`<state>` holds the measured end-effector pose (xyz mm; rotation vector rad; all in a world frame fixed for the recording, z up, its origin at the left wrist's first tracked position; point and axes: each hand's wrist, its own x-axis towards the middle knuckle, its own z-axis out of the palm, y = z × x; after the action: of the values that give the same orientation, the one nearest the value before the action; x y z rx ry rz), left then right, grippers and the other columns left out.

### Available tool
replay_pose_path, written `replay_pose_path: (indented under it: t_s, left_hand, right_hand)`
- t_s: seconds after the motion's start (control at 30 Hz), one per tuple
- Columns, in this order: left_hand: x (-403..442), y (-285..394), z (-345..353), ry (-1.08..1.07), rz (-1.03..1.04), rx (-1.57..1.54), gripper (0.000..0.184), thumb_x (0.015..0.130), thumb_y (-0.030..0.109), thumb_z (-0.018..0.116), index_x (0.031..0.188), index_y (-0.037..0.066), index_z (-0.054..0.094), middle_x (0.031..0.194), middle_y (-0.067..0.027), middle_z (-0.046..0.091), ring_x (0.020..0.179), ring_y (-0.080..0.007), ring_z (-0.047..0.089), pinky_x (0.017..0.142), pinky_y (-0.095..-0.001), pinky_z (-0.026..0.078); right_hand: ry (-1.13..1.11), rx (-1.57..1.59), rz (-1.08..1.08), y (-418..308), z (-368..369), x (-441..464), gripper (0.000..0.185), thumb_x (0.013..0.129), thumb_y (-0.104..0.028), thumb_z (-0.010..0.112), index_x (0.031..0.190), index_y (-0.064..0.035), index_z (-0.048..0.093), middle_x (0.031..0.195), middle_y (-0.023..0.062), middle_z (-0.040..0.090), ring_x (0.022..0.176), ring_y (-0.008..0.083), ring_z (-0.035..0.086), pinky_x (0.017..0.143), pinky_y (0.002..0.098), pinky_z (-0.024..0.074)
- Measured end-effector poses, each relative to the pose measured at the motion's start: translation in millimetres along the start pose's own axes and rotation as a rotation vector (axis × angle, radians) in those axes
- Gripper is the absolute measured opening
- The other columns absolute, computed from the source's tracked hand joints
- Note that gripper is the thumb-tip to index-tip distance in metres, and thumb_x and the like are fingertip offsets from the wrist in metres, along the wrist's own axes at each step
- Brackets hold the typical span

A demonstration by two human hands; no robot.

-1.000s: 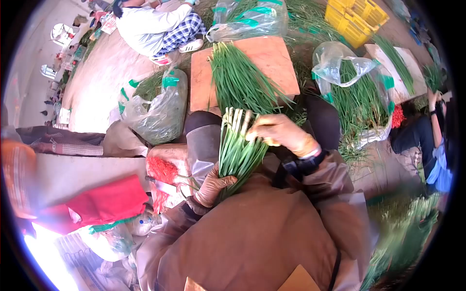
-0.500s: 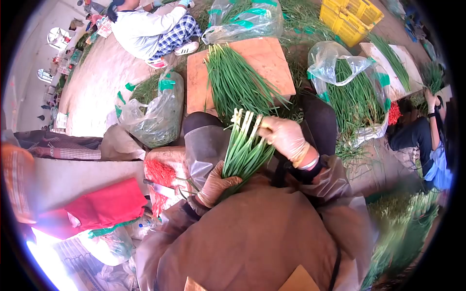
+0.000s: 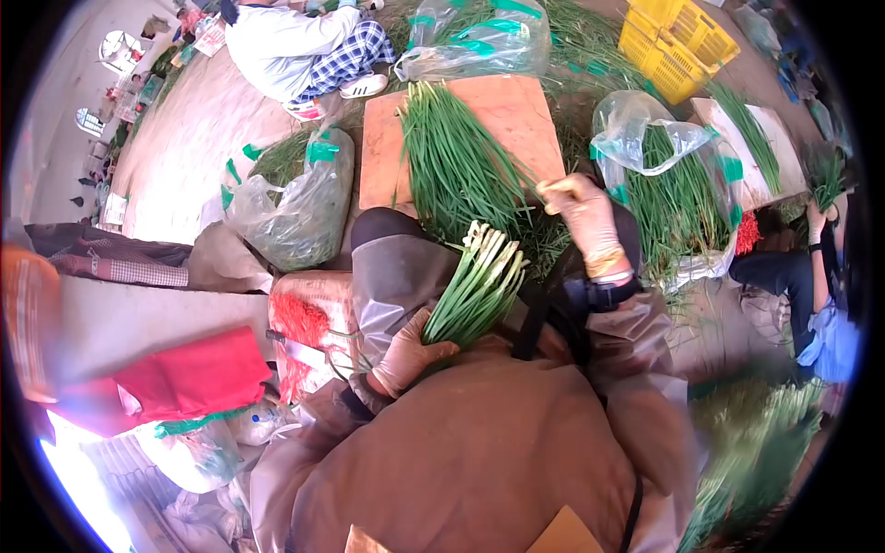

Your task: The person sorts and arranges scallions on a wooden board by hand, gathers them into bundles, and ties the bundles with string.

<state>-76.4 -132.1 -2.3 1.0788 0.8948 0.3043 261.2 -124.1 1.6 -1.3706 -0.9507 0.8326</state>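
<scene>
My gloved left hand [image 3: 412, 353] is wrapped round a bunch of garlic chives [image 3: 475, 290], low in front of my apron. The pale stem ends point up and away from me. To the right and apart from the bunch, my gloved right hand [image 3: 590, 223] is raised with its fingers curled into a pinch. Whatever it holds, if anything, is too small to make out. Just beyond it, a larger pile of garlic chives [image 3: 456, 152] lies on a pinkish board [image 3: 380, 138], leaves toward me.
Plastic bags of greens stand left [image 3: 318, 207] and right [image 3: 668, 194] of the board. A knife [image 3: 302, 352] lies by red ties [image 3: 300, 318] at my left. Farther off are a yellow crate [image 3: 678, 46], a seated person [image 3: 295, 51] and, at right, a co-worker's hand [image 3: 817, 221].
My right hand has left the stem ends of the bunch and moved right and up. The left hand keeps its hold, and the bunch now leans slightly more to the right.
</scene>
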Motion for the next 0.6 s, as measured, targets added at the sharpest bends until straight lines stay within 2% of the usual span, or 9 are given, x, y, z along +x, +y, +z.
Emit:
replay_pose_path:
  t_s: [0.07, 0.1, 0.17, 0.23, 0.3, 0.4, 0.5, 0.57, 0.6]
  left_hand:
    - [-0.9, 2.5, -0.8, 0.033, 0.058, 0.136, 0.053, 0.078, -0.005, 0.073, 0.126, 0.004, 0.051, 0.115, -0.0026, 0.061, 0.103, -0.0113, 0.055, 0.09, -0.0271, 0.046]
    - [-2.6, 5.0, 0.6, 0.032, 0.049, 0.136, 0.053, 0.078, -0.005, 0.073, 0.126, 0.004, 0.051, 0.115, -0.0026, 0.061, 0.103, -0.0113, 0.055, 0.09, -0.0271, 0.046]
    - [1.2, 12.4, 5.8, 0.049, 0.083, 0.379, 0.056, 0.077, -0.004, 0.074, 0.128, 0.002, 0.05, 0.114, -0.0031, 0.06, 0.104, -0.0114, 0.055, 0.092, -0.0269, 0.045]
    - [5.4, 13.1, 7.6, 0.034, 0.109, 0.452, 0.058, 0.077, -0.003, 0.074, 0.129, 0.002, 0.05, 0.113, -0.003, 0.06, 0.104, -0.0116, 0.055, 0.092, -0.0268, 0.045]
    - [4.0, 15.0, 7.8, 0.029, 0.134, 0.526, 0.06, 0.076, -0.002, 0.075, 0.129, 0.002, 0.049, 0.112, -0.0029, 0.06, 0.104, -0.0117, 0.055, 0.092, -0.0267, 0.045]
    - [0.2, 19.3, 6.8, 0.001, 0.094, 0.508, 0.06, 0.076, -0.001, 0.076, 0.13, 0.003, 0.049, 0.113, -0.0032, 0.061, 0.105, -0.0117, 0.055, 0.092, -0.027, 0.045]
    - [-0.3, 11.9, 5.8, -0.007, 0.065, 0.446, 0.06, 0.077, 0.0, 0.076, 0.13, 0.001, 0.049, 0.115, -0.0044, 0.061, 0.106, -0.0123, 0.055, 0.094, -0.0272, 0.044]
    - [1.4, 0.3, 1.2, 0.0, 0.055, 0.296, 0.062, 0.076, 0.007, 0.077, 0.131, 0.002, 0.05, 0.115, -0.0096, 0.064, 0.106, -0.0165, 0.059, 0.093, -0.0289, 0.046]
    - [0.4, 4.6, 1.9, -0.003, 0.056, 0.297, 0.062, 0.076, 0.007, 0.077, 0.131, 0.002, 0.05, 0.115, -0.0096, 0.064, 0.106, -0.0165, 0.059, 0.093, -0.0289, 0.046]
  right_hand:
    - [-0.013, -0.001, -0.038, -17.2, -4.0, -0.6, 0.009, 0.089, 0.001, 0.059, 0.092, -0.0025, 0.067, 0.095, 0.0073, 0.069, 0.08, 0.0123, 0.061, 0.075, 0.0241, 0.0497]
    - [-0.123, -0.408, -0.294, -34.5, 1.5, -5.6, 0.019, 0.088, -0.008, 0.064, 0.106, -0.0043, 0.065, 0.102, 0.0092, 0.068, 0.093, 0.0193, 0.063, 0.084, 0.0304, 0.0494]
    - [-0.165, -0.721, -0.681, -58.7, 32.8, -14.7, 0.042, 0.081, -0.028, 0.071, 0.117, -0.0097, 0.061, 0.105, 0.0137, 0.066, 0.096, 0.0301, 0.063, 0.088, 0.0408, 0.0479]
    - [-0.353, -0.842, -0.71, -44.4, 49.6, -20.1, 0.057, 0.077, -0.039, 0.071, 0.125, -0.0133, 0.056, 0.108, 0.0125, 0.064, 0.094, 0.0303, 0.062, 0.085, 0.0423, 0.0476]
    - [-0.725, -0.919, -0.61, -28.3, 46.3, -14.5, 0.032, 0.082, -0.039, 0.065, 0.1, -0.0133, 0.067, 0.087, 0.0085, 0.064, 0.082, 0.0291, 0.062, 0.073, 0.0432, 0.0474]
    - [-0.751, -0.786, -0.651, -14.6, 35.3, -12.3, 0.017, 0.084, -0.031, 0.062, 0.088, -0.0155, 0.069, 0.083, 0.0043, 0.065, 0.08, 0.0255, 0.062, 0.071, 0.0408, 0.0484]
    - [-0.394, -0.842, -0.934, -4.3, 14.0, -11.5, 0.008, 0.084, -0.023, 0.061, 0.085, -0.0161, 0.066, 0.078, 0.0001, 0.061, 0.078, 0.0235, 0.06, 0.071, 0.0367, 0.0489]
    - [-0.303, -1.377, -0.745, -0.7, -12.1, -4.5, 0.007, 0.083, -0.021, 0.06, 0.083, -0.0158, 0.065, 0.077, 0.0028, 0.061, 0.079, 0.024, 0.062, 0.071, 0.0363, 0.0501]
    - [-0.228, -1.425, -0.594, 17.2, -33.4, 4.6, 0.007, 0.083, -0.02, 0.06, 0.083, -0.0151, 0.065, 0.077, 0.0048, 0.061, 0.079, 0.0254, 0.062, 0.071, 0.0371, 0.0503]
